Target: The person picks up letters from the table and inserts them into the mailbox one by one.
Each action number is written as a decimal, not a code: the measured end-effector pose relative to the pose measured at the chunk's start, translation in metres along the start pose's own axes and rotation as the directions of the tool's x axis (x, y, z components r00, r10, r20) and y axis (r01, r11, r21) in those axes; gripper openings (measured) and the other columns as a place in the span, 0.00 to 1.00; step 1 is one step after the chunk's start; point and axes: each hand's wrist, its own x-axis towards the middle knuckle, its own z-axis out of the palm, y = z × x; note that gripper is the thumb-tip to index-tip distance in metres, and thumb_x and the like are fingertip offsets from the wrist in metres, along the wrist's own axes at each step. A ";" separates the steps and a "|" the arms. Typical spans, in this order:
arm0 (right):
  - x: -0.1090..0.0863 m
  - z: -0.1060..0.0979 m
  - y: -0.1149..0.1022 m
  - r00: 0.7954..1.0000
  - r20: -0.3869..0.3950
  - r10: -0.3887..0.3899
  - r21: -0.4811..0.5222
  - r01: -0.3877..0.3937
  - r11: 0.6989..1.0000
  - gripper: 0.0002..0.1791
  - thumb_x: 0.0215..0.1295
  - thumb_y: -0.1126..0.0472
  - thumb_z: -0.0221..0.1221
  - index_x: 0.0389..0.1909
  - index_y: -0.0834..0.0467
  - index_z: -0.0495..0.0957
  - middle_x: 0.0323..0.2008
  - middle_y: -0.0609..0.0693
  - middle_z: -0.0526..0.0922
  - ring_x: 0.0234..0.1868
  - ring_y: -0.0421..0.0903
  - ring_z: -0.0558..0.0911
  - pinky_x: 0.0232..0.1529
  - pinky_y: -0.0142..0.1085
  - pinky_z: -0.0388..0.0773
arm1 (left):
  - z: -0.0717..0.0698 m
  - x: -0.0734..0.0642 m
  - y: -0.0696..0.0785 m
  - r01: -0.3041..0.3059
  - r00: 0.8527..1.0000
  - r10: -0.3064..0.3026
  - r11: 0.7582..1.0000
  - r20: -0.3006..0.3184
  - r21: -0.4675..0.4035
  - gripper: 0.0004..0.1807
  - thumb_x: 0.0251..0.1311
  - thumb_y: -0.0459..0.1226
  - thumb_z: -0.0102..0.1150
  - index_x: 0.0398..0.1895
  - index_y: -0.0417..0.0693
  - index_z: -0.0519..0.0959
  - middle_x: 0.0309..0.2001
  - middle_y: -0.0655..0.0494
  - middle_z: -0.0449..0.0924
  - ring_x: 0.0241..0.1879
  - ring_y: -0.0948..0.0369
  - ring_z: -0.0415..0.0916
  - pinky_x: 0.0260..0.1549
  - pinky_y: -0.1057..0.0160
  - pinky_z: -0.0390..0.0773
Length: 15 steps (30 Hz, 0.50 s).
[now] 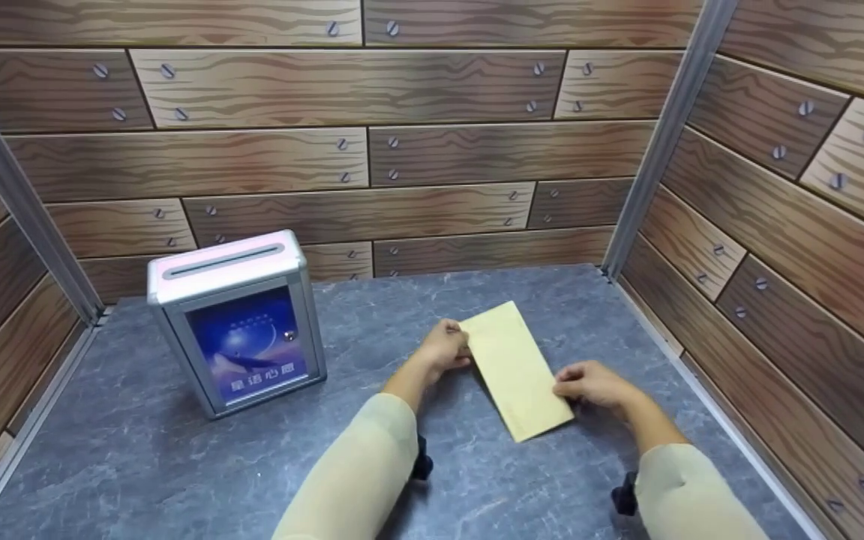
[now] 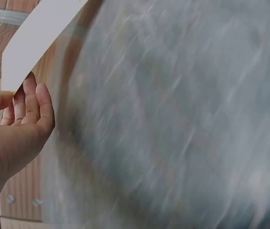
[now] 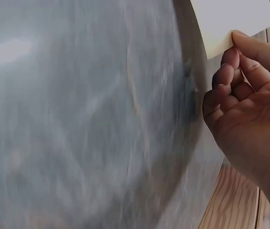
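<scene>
A pale yellow envelope (image 1: pixel 516 371) is held between both hands above the grey table, its long sides slanting from upper left to lower right. My left hand (image 1: pixel 447 347) pinches its upper left edge; in the left wrist view the thumb and fingers of the left hand (image 2: pixel 20 119) meet at the envelope's (image 2: pixel 35 40) edge. On the opposite long side, near the lower right corner, my right hand (image 1: pixel 593 384) grips it. The right wrist view has the right hand (image 3: pixel 252 95) pinching the envelope's (image 3: pixel 235 21) edge between thumb and index finger, the other fingers curled.
A silver-framed box (image 1: pixel 244 322) with a slot in its top and a blue picture on its front stands upright on the marbled grey table (image 1: pixel 139 480), left of the hands. Wood-patterned walls (image 1: pixel 432 157) rise at the back and both sides.
</scene>
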 end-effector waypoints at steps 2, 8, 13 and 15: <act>0.006 0.009 -0.010 1.000 0.017 -0.026 0.016 0.026 1.000 0.13 0.72 0.62 0.65 0.45 0.70 0.82 0.28 0.42 0.80 0.31 0.41 0.76 0.32 0.33 0.75 | -0.009 -0.001 0.006 -0.017 1.000 0.017 1.000 -0.025 -0.005 0.09 0.81 0.33 0.47 0.58 0.45 0.66 0.46 0.54 0.72 0.38 0.62 0.77 0.51 0.57 0.87; 0.019 0.032 -0.035 0.993 0.102 -0.065 0.075 0.058 0.996 0.08 0.73 0.63 0.65 0.41 0.64 0.78 0.27 0.44 0.80 0.30 0.41 0.77 0.32 0.32 0.75 | -0.031 -0.009 0.022 -0.070 0.995 0.069 0.997 -0.077 -0.015 0.13 0.78 0.31 0.46 0.61 0.44 0.66 0.49 0.52 0.73 0.40 0.60 0.75 0.54 0.51 0.84; 0.028 0.046 -0.050 0.982 0.166 -0.091 0.150 0.066 0.987 0.07 0.73 0.65 0.66 0.39 0.61 0.76 0.28 0.45 0.82 0.32 0.42 0.80 0.35 0.32 0.78 | -0.047 -0.016 0.034 -0.133 0.989 0.132 0.991 -0.074 -0.010 0.18 0.77 0.31 0.46 0.66 0.45 0.67 0.51 0.52 0.74 0.44 0.58 0.77 0.52 0.53 0.84; 0.032 0.050 -0.056 0.979 0.176 -0.104 0.165 0.075 0.983 0.08 0.72 0.65 0.66 0.38 0.61 0.75 0.28 0.44 0.82 0.32 0.42 0.80 0.36 0.32 0.78 | -0.053 -0.019 0.038 -0.163 0.984 0.162 0.987 -0.077 -0.003 0.17 0.79 0.31 0.46 0.67 0.46 0.67 0.50 0.53 0.73 0.44 0.58 0.78 0.50 0.55 0.84</act>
